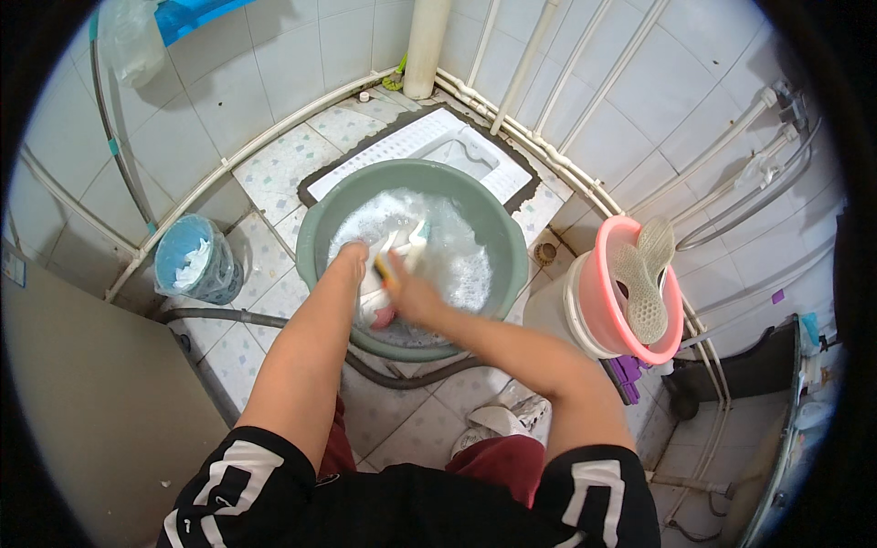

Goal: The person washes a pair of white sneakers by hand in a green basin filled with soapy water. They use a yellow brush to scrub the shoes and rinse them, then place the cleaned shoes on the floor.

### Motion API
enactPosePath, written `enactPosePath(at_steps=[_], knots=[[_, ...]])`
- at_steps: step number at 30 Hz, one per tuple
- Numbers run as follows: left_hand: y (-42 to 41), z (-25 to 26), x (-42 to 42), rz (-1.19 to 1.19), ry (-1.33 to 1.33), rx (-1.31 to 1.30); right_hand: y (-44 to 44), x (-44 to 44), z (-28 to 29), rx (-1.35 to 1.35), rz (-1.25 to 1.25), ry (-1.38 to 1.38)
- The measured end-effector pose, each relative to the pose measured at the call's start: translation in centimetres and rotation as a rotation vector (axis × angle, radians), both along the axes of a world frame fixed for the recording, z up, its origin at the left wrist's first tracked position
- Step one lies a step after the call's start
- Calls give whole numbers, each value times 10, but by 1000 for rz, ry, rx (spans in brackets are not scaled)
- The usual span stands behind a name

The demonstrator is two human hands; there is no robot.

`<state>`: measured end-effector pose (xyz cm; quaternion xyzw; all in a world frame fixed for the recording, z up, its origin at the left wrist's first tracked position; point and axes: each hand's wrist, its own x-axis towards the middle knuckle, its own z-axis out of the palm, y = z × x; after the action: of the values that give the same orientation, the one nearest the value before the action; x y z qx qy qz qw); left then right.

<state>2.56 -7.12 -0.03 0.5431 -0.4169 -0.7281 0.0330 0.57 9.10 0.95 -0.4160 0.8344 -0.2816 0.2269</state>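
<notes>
A green plastic basin (411,351) with soapy water and white foam (473,270) stands on the floor before me. A white shoe (373,299), partly in the water, lies in its left half, with a pinkish part (384,317) at its near end. My left hand (353,259) holds the shoe at its left side; the fingers are mostly hidden. My right hand (413,296), blurred, is shut on a small brush (382,266) with yellow and black parts, against the shoe. Suds cover much of the shoe's outline.
Behind the basin is a white squat toilet (363,164). A lined waste bin (229,267) stands left. At right, a pink bucket (596,274) with honeycomb insoles (647,308) sits on a white bucket (551,298). A grey hose (240,316) crosses the tiled floor, near a metallic panel (103,397).
</notes>
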Motion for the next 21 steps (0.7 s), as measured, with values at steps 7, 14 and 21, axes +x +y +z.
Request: enactPosePath(at_steps=[7,14,21], knots=[[-82,-137,7,111,-107,-242,-32,-61,-27,48,252,339],[-1,0,3,-763,-156,-256,-19,-112,-12,91,-470,222],[15,69,53,-1421,-246,-490,-12,-35,-9,53,255,348]])
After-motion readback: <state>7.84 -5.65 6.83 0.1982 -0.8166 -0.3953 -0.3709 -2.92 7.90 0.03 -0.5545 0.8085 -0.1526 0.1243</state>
